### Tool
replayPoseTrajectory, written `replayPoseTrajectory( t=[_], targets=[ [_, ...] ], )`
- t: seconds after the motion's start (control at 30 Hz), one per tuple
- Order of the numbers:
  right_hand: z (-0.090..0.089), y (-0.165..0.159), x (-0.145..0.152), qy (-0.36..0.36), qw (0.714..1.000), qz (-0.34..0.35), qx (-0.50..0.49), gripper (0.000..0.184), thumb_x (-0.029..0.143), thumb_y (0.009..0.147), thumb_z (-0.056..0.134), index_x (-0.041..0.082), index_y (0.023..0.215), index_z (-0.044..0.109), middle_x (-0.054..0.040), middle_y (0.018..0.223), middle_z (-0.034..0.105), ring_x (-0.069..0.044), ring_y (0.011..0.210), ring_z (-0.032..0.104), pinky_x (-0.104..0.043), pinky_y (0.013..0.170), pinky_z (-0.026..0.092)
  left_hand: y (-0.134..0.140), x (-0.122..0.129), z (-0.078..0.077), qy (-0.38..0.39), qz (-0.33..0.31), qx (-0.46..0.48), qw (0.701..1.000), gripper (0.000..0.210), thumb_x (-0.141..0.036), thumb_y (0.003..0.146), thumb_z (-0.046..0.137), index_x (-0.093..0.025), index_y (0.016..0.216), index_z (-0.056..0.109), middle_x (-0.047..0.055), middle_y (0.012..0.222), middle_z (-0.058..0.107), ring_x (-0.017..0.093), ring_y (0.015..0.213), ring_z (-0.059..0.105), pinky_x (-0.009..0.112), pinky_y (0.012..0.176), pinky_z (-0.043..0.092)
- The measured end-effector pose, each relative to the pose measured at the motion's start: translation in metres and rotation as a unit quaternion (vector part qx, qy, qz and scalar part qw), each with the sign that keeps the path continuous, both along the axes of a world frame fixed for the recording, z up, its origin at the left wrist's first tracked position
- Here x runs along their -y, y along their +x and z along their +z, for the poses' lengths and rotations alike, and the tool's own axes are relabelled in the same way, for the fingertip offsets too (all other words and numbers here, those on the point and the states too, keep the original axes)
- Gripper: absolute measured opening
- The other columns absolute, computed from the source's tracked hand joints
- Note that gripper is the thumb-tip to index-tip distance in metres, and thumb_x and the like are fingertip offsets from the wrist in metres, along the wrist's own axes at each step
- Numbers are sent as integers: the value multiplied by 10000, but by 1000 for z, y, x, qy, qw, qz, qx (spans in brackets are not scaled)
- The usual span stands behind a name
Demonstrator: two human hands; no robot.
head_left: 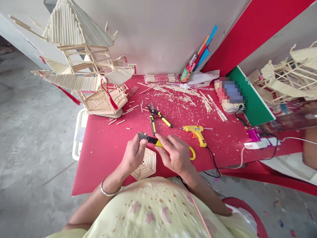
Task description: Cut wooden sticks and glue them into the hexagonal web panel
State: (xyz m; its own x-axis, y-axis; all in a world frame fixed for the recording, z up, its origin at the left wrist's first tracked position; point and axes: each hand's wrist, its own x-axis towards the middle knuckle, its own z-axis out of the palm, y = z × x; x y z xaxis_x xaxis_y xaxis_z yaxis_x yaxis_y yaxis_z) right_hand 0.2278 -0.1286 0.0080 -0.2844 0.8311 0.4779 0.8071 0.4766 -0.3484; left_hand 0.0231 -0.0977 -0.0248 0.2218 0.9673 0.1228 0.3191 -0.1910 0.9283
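Forearms (pixel 91 206) angled inward above a red tabletop (pixel 99 142), with both hands closed on one yellow-and-black tool (pixel 151 140) near the front edge. Left hand (pixel 135 152) in a narrow pinch, thumb against fingers on the tool's flat grey end; right hand (pixel 175 153) curled over the yellow part, index finger stretched toward the left, with a smooth looped handle at about four o'clock beyond the knuckles. On the left wrist, a polished bangle (pixel 109 190). Beneath, at seven o'clock from the tool, a hexagonal panel (pixel 148 165) of slim pale sticks in nested rings. Toward twelve, splayed metal snips (pixel 156 116); between two and three, a yellow plastic glue gun (pixel 196 131); toward one, crumbly shavings (pixel 184 100); between ten and eleven, a tiered pagoda model (pixel 79 81) with ribbed stick roofs.
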Motion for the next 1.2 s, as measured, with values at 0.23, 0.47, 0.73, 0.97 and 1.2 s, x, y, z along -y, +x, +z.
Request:
replayPoseTrajectory(
  t=[0.23,0.47,0.73,0.97,1.2],
  targets=[
    [1,-3,1,-8,1000,-7,-12,410,395,1055,539,193,1395,645,-54,914,700,-167,800,600,-313,698,421,7,1,1,69,37,21,997,366,-497,1042,480,-186,867,563,-59,578,478,77,470,383,199,482,329],
    [1,-7,5,28,999,-25,24,404,351,1042,551,169,1391,641,-62,877,679,-195,794,570,-339,703,407,9,4,-3,74,73,39,994,349,-463,1034,513,-188,831,582,-60,548,490,72,445,397,187,451,338],
    [7,-10,8,47,996,-43,59,396,350,1040,558,170,1383,642,-61,871,670,-194,793,560,-337,698,380,7,8,-13,13,80,74,994,340,-484,1015,548,-196,838,593,-62,548,459,78,445,389,199,440,327],
    [10,-9,7,33,998,-41,38,395,367,1036,567,179,1371,660,-62,873,691,-183,780,578,-322,694,397,3,8,-7,-2,65,43,997,327,-484,1044,485,-199,903,566,-50,608,483,89,489,419,209,481,332],
    [6,-8,6,-57,998,-7,-40,391,387,1054,529,211,1380,655,-64,990,749,-183,906,676,-300,771,490,1,8,1,23,38,-13,999,368,-493,1071,398,-186,993,586,-50,612,511,93,475,447,219,492,333]
  ],
)
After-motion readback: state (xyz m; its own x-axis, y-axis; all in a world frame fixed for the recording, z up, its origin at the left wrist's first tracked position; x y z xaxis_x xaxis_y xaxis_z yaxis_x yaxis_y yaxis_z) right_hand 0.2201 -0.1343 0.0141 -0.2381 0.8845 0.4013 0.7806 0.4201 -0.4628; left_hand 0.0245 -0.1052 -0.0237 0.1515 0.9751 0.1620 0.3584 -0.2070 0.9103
